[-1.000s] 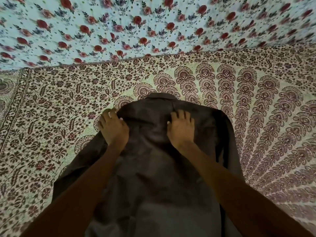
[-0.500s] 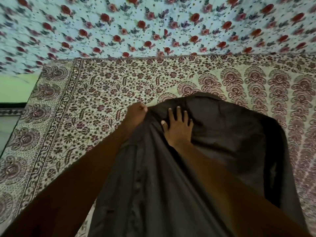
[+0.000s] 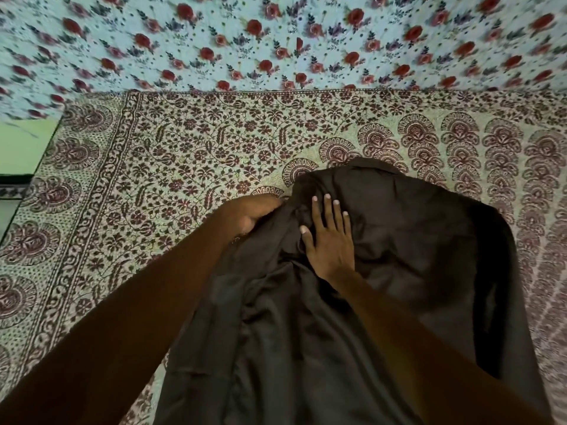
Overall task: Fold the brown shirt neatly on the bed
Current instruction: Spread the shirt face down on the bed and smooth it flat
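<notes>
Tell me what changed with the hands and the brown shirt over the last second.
The left hand now grips the brown shirt at its left shoulder edge and has drawn that side inward, gathering the spread sleeve. The right hand slid leftward and presses flat. The shirt stays on the patterned bedsheet, collar away from the person.

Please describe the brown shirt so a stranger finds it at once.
Start from the patterned bedspread below the rose-print cloth. On its right part lies the brown shirt, the right hand flat on it; it is the only plain dark fabric.
</notes>
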